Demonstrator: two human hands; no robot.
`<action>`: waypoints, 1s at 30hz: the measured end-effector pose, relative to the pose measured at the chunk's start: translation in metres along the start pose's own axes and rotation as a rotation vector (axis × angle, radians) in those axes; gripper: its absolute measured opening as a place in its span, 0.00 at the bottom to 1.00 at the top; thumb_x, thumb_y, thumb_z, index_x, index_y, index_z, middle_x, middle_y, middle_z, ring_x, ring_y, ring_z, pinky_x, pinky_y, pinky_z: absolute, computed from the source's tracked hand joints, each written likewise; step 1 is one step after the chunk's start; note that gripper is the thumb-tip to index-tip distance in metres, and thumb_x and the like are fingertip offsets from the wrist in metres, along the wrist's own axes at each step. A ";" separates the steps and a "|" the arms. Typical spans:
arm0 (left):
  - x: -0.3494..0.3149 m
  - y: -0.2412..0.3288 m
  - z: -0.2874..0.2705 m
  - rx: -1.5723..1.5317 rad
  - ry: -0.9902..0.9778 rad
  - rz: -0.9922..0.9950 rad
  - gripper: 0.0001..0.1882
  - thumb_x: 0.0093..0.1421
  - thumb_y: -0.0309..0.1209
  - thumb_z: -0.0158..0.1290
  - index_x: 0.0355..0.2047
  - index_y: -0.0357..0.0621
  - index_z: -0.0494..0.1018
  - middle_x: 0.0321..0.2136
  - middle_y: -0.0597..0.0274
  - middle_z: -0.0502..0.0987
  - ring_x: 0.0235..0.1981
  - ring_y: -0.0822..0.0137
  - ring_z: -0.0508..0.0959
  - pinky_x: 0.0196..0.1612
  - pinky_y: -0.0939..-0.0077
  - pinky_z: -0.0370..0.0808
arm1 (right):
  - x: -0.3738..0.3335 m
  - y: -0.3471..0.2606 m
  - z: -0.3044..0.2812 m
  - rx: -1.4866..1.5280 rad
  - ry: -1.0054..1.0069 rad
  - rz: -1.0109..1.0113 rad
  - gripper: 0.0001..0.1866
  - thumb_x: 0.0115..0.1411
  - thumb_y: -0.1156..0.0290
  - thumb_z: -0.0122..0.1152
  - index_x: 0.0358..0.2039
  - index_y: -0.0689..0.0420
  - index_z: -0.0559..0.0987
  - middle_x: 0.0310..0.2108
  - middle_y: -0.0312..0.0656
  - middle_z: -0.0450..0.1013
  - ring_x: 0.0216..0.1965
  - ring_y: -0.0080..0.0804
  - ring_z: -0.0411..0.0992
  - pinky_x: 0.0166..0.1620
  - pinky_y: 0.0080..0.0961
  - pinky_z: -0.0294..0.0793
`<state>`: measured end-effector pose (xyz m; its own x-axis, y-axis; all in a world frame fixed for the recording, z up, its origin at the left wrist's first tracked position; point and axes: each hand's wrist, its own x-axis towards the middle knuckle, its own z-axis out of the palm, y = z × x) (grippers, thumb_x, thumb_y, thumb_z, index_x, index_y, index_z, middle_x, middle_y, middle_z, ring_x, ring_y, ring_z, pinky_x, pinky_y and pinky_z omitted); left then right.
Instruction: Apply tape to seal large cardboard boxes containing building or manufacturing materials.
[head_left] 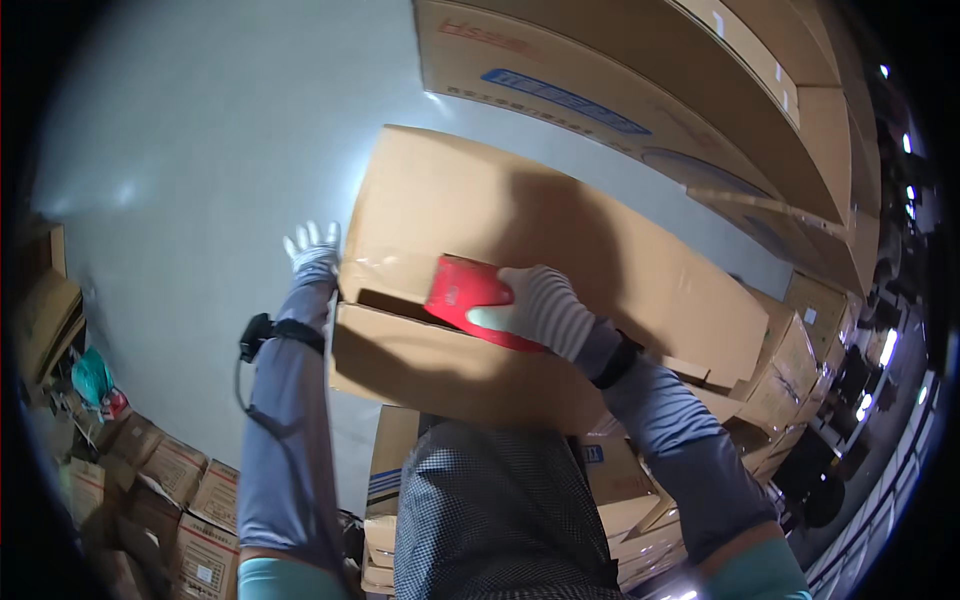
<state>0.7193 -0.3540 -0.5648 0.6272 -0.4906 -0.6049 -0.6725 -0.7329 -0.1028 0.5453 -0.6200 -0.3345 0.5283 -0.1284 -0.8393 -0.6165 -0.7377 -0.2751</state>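
Observation:
A long brown cardboard box (480, 200) lies in front of me, its two top flaps folded in with a dark gap between them toward the left end. My right hand (535, 305), in a striped white glove, is closed around what looks like a red tape dispenser (470, 290) over the seam. A shiny patch like clear tape shows at the box's left end. Beside that end, my left hand (312, 250), in a pale glove, has its fingers spread and holds nothing. Whether its palm touches the box's side I cannot tell.
Large open cartons (600, 90) stand along the far right, close to the box. Stacked brown cartons (205, 500) fill the lower left, near a teal item (92, 375). More cartons (790, 350) stand at the right. Grey floor (220, 130) stretches along the left.

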 end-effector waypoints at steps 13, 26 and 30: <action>-0.124 0.151 -0.174 -0.070 0.419 0.760 0.53 0.53 0.57 0.53 0.70 0.37 0.47 0.70 0.37 0.46 0.71 0.36 0.44 0.69 0.36 0.39 | -0.095 0.138 -0.035 0.133 0.020 -0.340 0.33 0.46 0.40 0.65 0.37 0.61 0.84 0.33 0.52 0.81 0.35 0.46 0.80 0.39 0.39 0.80; -0.217 0.802 -0.143 -0.149 0.347 1.317 0.35 0.59 0.50 0.52 0.64 0.48 0.63 0.67 0.51 0.57 0.69 0.52 0.54 0.69 0.40 0.45 | -0.335 0.704 0.073 -0.005 -0.007 0.509 0.32 0.43 0.41 0.65 0.38 0.58 0.84 0.32 0.54 0.80 0.36 0.48 0.79 0.42 0.39 0.78; -0.238 0.867 -0.143 -0.054 0.481 1.190 0.30 0.60 0.43 0.53 0.62 0.49 0.65 0.66 0.52 0.60 0.68 0.53 0.56 0.68 0.43 0.47 | -0.218 0.698 0.160 0.179 0.208 0.448 0.28 0.48 0.45 0.64 0.37 0.59 0.83 0.35 0.53 0.80 0.40 0.46 0.80 0.44 0.39 0.78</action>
<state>0.0431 -0.9402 -0.3974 -0.2596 -0.9647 0.0443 -0.9040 0.2589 0.3402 -0.0934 -1.0016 -0.4188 0.2837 -0.5476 -0.7872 -0.8889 -0.4581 -0.0016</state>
